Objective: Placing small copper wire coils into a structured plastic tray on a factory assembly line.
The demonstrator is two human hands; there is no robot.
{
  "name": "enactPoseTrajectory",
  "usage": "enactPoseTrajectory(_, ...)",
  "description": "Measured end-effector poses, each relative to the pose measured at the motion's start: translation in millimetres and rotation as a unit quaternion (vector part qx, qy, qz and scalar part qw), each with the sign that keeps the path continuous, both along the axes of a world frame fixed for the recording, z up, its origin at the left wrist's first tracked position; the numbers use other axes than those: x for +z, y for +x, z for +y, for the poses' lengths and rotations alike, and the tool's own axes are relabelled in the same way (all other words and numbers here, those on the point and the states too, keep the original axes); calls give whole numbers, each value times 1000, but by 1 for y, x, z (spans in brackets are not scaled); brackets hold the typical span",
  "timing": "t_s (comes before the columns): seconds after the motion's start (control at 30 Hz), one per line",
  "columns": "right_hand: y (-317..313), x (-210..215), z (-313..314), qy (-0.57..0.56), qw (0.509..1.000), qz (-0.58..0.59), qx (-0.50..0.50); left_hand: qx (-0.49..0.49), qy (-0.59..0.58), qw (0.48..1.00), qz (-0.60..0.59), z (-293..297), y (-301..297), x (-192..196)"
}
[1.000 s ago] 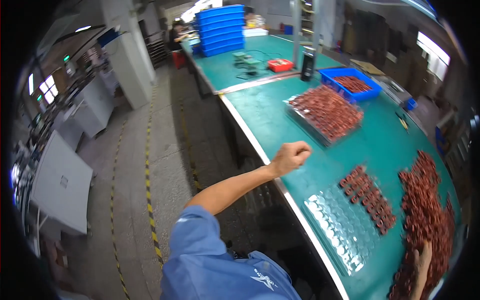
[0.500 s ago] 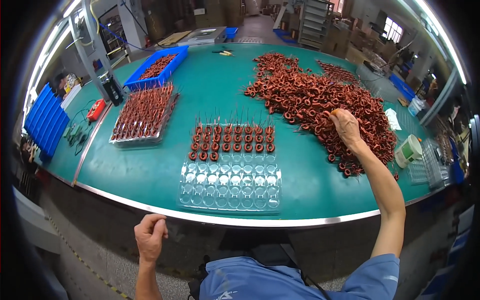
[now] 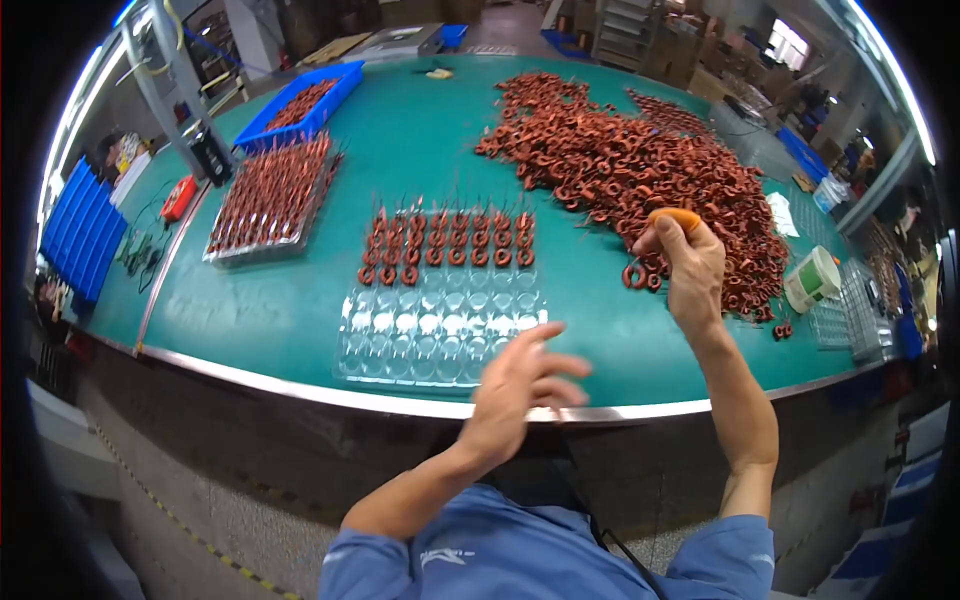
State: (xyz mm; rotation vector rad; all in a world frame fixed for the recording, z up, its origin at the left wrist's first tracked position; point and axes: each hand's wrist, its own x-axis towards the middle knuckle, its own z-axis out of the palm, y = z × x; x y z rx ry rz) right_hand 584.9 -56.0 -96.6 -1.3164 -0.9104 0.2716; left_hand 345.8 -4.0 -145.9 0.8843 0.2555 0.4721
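My right hand (image 3: 690, 265), with an orange finger cover on one finger, is pinched at the near-left edge of a big heap of reddish-brown wire-wound ring coils (image 3: 610, 150). A single ring coil (image 3: 634, 276) hangs just below its fingertips, seemingly held by its thin leads. My left hand (image 3: 520, 385) is blurred by motion, its fingers spread and empty, over the near right corner of a clear plastic tray (image 3: 405, 345). Coils (image 3: 458, 240) with upright leads fill the tray's far rows; its near pockets hold none.
Left of the tray stands a filled tray of coils (image 3: 265, 205), with a blue bin (image 3: 350, 78) of coils behind it. A white bucket (image 3: 812, 280) and clear trays (image 3: 870, 310) sit at the right. The table's pale front edge (image 3: 640, 411) runs near me.
My left hand has come right and up to the tray's near corner, its fingers opening. My right hand has drawn back toward me from the heap, with a coil at its fingertips.
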Motion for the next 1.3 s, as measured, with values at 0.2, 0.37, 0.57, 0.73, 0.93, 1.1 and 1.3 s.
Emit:
enactPoseTrajectory(0.2, -84, -9, -6, -23, 999, 13, 42, 30, -44, 996, -76, -25, 43, -10)
enactPoseTrajectory(0.37, -88, -31, -20, -35, 978, 22, 206, 12, 61, 996, -62, 0, 7, -42)
enactPoseTrajectory(0.57, -94, -24, -24, -210, 943, -14, 256, -18, 300, 953, 26, 4, -34, -14)
enactPoseTrajectory(0.73, -103, -25, -20, -162, 947, -38, 275, -7, 234, 972, 1, 4, -35, -23)
enactPoseTrajectory(0.93, -102, -4, -27, -264, 917, -49, 294, -2, 349, 937, 13, 12, -33, -29)
enactPoseTrajectory(1.1, -102, -6, -24, -280, 912, -191, 231, -12, 231, 973, -24, 3, -35, -33)
enactPoseTrajectory(1.3, -114, -15, -24, -205, 955, -76, 200, -12, 184, 978, -95, 1, -30, -48)
